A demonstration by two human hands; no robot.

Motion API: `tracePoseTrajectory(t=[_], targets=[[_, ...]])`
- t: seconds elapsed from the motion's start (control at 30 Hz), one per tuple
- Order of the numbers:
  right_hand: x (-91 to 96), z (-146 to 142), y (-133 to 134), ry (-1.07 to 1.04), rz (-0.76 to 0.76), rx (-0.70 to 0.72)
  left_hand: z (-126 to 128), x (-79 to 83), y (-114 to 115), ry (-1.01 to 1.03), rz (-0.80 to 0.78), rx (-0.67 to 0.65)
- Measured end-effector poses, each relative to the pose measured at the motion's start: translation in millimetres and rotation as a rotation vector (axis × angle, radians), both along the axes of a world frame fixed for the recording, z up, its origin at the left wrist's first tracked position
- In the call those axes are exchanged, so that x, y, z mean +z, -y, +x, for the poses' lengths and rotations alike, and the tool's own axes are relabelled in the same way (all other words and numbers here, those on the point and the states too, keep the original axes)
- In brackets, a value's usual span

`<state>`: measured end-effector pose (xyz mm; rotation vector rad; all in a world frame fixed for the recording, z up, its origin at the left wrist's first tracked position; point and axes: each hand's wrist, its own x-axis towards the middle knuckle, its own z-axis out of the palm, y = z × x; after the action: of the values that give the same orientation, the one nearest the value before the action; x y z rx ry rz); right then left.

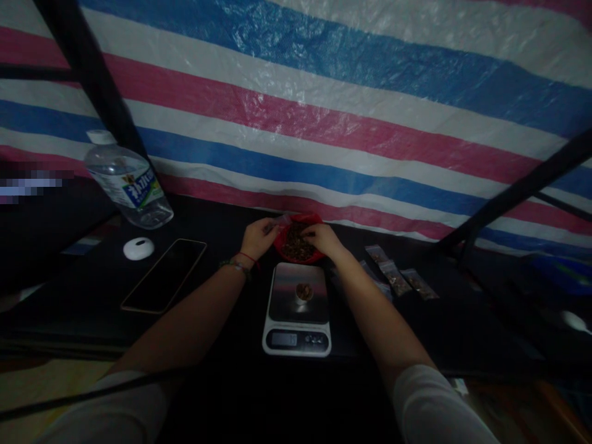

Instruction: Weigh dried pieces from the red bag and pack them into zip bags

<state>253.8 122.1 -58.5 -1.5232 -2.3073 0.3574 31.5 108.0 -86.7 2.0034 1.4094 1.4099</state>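
Observation:
A red bowl [283,248] of small brown pieces sits at the back of the dark table, just beyond a white kitchen scale [298,317]. A small cup [303,291] with brown pieces stands on the scale's plate. My left hand [258,237] is closed at the bowl's left rim, pinching a small clear bag [279,221]. My right hand [324,238] reaches into the bowl with fingers curled over the brown pieces; what they hold is hidden.
Three small filled clear bags [398,279] lie right of the scale. A phone [165,274], a white round object [138,248] and a water bottle [127,183] are on the left. A striped tarp [324,111] hangs behind, with dark poles [513,194] at both sides.

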Motion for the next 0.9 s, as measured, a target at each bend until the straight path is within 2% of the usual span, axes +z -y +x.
tracePoseTrajectory(t=[0.1, 0.2, 0.3, 0.37, 0.57, 0.77, 0.9], targets=[[12.4, 1.9, 23.7, -0.023, 0.038, 0.032, -0.9, -0.9, -0.5, -0.005, -0.003, -0.002], [28.3, 2.6, 57.1, -0.051, 0.074, 0.123, -0.5, -0.3, 0.4, -0.007, 0.001, -0.028], [37.3, 1.6, 86.8, -0.065, 0.017, 0.265, 1.1, 1.4, 2.7, -0.024, 0.005, -0.063], [36.5, 1.0, 98.3, -0.039, -0.049, 0.340, 2.1, 2.6, 4.4, -0.036, 0.002, -0.071], [24.4, 3.5, 102.8, -0.062, -0.112, 0.383, 3.4, 4.8, 7.0, 0.000, -0.006, -0.068], [28.4, 6.9, 103.2, -0.144, -0.161, 0.406, 3.4, 5.6, 6.0, -0.016, -0.007, -0.070], [29.7, 7.9, 103.1, -0.211, -0.202, 0.368, 2.1, 5.3, 5.2, -0.033, 0.015, -0.080]])
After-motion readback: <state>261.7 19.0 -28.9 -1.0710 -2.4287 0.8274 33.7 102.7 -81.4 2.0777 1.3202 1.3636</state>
